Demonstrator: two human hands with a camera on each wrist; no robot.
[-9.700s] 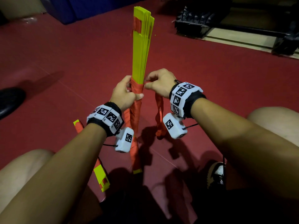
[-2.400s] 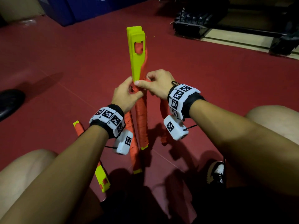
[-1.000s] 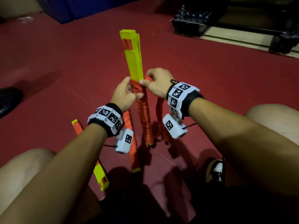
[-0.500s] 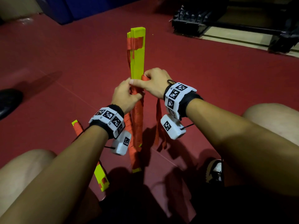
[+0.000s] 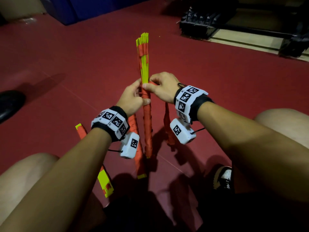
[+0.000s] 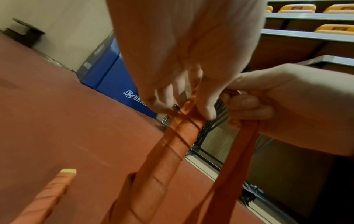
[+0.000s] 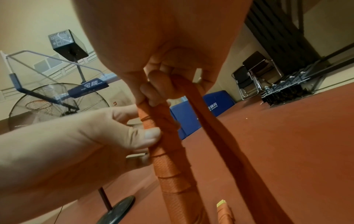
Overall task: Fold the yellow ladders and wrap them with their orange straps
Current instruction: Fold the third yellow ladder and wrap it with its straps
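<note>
Half the bundle (image 5: 145, 71) is still bare yellow from the head view; left hand (image 5: 132, 97) grips the wrapped part, right hand (image 5: 163, 88) at 3 o'clock pinches the strap (image 5: 168, 126). Two wrapped bundles (image 5: 138, 148) lie on the floor (image 5: 66, 64). Left wrist: coils look tight. Right wrist: loose tail left to wind, so roughly midway I'd say.

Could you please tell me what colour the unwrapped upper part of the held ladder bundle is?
Bright yellow slats, clearest in the head view.
</note>
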